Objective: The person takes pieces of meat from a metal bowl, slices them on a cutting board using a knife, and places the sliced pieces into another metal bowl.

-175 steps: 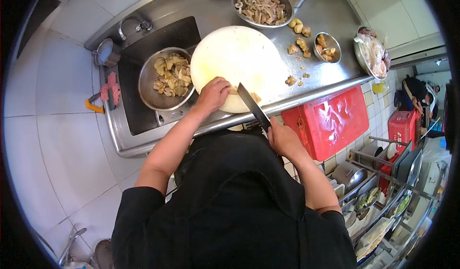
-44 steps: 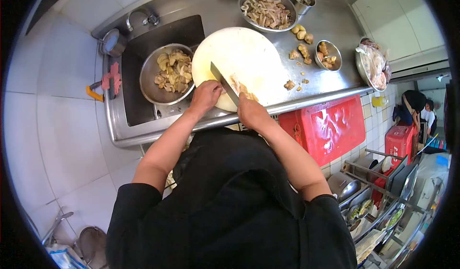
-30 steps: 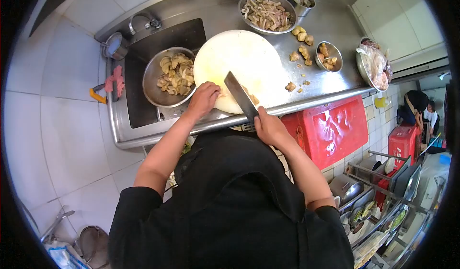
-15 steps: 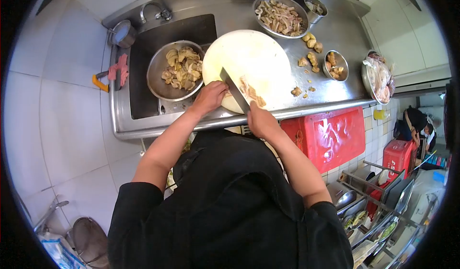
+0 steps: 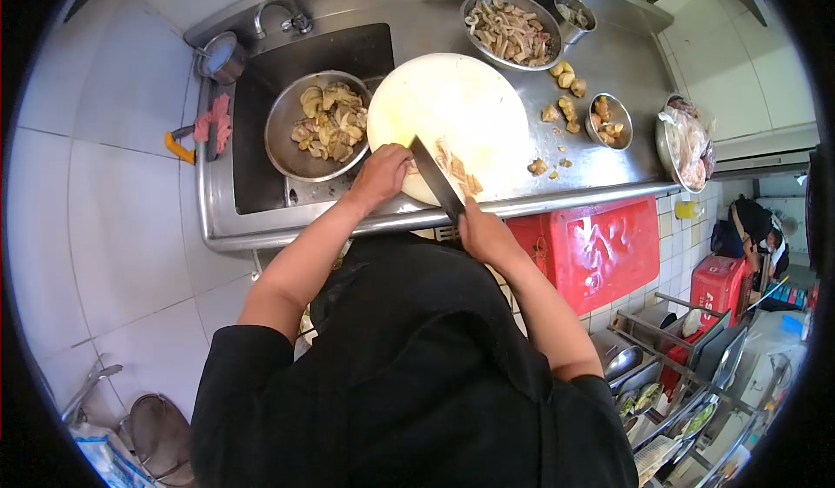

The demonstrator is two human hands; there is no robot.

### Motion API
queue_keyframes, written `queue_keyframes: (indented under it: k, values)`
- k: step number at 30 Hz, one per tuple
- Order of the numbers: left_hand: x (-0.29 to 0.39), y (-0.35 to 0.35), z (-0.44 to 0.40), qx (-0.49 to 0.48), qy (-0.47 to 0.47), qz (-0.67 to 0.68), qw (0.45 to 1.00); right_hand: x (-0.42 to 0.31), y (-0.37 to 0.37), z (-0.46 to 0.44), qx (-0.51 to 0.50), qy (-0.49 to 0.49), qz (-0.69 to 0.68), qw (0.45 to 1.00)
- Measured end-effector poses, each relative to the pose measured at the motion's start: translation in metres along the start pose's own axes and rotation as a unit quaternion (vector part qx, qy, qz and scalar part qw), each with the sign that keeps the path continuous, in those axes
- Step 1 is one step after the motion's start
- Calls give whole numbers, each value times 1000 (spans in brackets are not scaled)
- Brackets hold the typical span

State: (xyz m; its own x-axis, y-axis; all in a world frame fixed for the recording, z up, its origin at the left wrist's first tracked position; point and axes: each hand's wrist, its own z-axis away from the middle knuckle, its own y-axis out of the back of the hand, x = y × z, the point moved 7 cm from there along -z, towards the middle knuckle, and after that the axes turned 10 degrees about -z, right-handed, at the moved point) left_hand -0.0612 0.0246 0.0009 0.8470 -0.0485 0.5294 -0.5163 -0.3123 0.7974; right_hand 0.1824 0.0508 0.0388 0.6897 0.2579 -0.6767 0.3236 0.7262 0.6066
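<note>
A round white cutting board rests across the counter beside the sink. My right hand is closed round the handle of a cleaver, its dark blade slanting over the near part of the board. Left of the blade, my left hand presses bent fingers onto a pale piece of meat, mostly hidden beneath them. Sliced meat strips lie just right of the blade. In the sink, a steel bowl holds larger pale yellowish meat pieces.
At the back stands a steel bowl of sliced strips beside a small steel pot. Ginger pieces and a small bowl are to the right, then a bowl with bagged meat. Below the counter is a red lid.
My right hand has drawn the cleaver slightly toward my body and to the right. My left hand stays at almost the same place on the board.
</note>
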Motion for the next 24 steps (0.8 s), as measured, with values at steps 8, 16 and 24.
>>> queue_keyframes:
  k: [8,16,24]
  values:
    - [-9,-9,-7,52,149,23,987,65,11,46,74,-10,-154,985]
    - [57,-76,-32,-30,121,-45,991,115,10,67,105,-117,-442,883]
    - [93,-103,-39,28,131,52,990,104,-28,22,41,-125,-503,854]
